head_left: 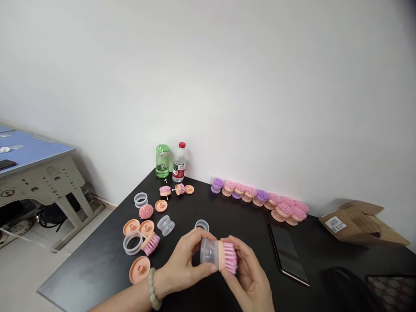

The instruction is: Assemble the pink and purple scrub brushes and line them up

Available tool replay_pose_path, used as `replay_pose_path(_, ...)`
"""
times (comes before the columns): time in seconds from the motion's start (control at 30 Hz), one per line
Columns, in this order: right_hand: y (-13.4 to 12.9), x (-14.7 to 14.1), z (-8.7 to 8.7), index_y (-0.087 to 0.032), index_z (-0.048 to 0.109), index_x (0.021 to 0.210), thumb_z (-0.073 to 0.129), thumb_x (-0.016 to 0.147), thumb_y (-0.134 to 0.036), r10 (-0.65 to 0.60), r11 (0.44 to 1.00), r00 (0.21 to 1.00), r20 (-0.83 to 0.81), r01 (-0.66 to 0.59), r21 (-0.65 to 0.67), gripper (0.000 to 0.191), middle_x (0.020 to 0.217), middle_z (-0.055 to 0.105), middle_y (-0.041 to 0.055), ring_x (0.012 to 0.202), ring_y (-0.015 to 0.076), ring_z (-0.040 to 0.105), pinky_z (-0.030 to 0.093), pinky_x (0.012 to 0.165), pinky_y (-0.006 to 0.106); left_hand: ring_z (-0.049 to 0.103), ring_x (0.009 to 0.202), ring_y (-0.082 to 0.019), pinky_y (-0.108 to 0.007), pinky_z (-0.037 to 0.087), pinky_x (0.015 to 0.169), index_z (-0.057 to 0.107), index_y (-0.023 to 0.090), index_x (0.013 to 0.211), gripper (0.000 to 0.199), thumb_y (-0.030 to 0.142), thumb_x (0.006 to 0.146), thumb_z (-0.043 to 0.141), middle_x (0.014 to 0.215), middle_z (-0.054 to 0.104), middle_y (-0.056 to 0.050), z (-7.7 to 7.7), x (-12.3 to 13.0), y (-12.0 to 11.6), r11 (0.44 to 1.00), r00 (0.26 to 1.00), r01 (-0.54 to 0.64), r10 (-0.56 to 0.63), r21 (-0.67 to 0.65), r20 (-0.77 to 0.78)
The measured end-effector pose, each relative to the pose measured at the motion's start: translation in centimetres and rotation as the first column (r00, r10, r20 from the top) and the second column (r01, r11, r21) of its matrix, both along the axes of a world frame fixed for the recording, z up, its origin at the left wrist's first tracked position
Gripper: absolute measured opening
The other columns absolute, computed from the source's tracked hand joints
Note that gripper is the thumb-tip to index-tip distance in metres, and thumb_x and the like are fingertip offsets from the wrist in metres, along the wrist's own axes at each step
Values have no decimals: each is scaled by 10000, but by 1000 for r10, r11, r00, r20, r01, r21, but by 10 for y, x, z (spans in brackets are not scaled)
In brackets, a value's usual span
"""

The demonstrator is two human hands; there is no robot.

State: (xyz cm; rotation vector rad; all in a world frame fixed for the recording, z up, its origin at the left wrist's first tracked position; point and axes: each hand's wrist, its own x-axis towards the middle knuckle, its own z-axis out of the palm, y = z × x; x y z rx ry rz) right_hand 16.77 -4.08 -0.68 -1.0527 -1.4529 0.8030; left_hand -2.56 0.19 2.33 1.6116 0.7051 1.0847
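Both hands are closed around a single brush, held just above the black table [97, 268]. A clear plastic sleeve [208, 253] is gripped by the left hand [182, 264], while a brush head [230, 258] with pink bristles and a peach base is gripped by the right hand [250, 277]. The sleeve is pressed end to end against the peach base; whether the two are locked together cannot be told. A pale green bead bracelet [152, 288] is worn on the left wrist.

Loose parts are scattered toward the table's left edge, beyond the left hand: peach discs [139, 269], a clear ring [132, 242], a pink-bristled head [151, 243], a clear cup-shaped sleeve [165, 225] and a round, spiky pink head [146, 211]. Another clear ring [202, 225] is seen just behind the hands. To the right, a black smartphone [287, 253] is laid flat.

Along the far edge, a row of pink and purple brushes [260, 197] is lined up against the wall. A green bottle [162, 161] and a water bottle [179, 162] with a red cap are placed near the far corner, and torn cardboard packaging [360, 223] is set at the right end. A blue-topped second table [35, 151] is seen beyond the left edge.
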Motion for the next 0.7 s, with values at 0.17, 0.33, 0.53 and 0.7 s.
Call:
replay_pose_path(0.17, 3, -1, 19, -258, 605, 1249, 693, 852, -179, 68, 966, 974, 218, -119, 229, 413, 1203, 663, 118, 1115, 292, 662, 590, 905, 387, 432, 616, -111, -228, 335, 558, 583, 164, 872, 478, 620, 768, 683, 724, 497, 17, 1, 2, 2, 972, 994, 104, -98, -208, 38)
replay_pose_path(0.33, 9, 0, 20, -269, 626, 1174, 677, 861, -171, 27, 937, 941, 336, -140, 319, 333, 1159, 659, 98, 1092, 275, 651, 582, 887, 372, 496, 620, -126, -241, 382, 570, 528, 170, 897, 458, 602, 807, 651, 734, 528, 7, -2, 4, 2, 907, 981, 189, -157, -377, 115)
replay_pose_path(0.53, 10, -1, 3, -260, 621, 1160, 679, 880, -333, 6, 1000, 995, 102, -6, 2, 295, 1022, 703, 61, 852, 219, 715, 601, 731, 280, 527, 995, -211, -356, 446, 877, 558, 238, 1083, 230, 272, 879, 658, 1114, 526, -69, -5, 5, -3, 966, 998, 70, -67, 250, -19)
replay_pose_path(0.7, 9, -5, 0, -234, 657, 1114, 704, 855, -393, 11, 992, 993, -119, -25, -120, 308, 956, 722, 70, 778, 216, 713, 597, 651, 258, 433, 1212, -307, -471, 404, 1004, 332, 286, 1405, 855, 601, 733, 757, 1324, 393, -130, -12, 4, -2, 974, 994, 94, -104, 205, 41)
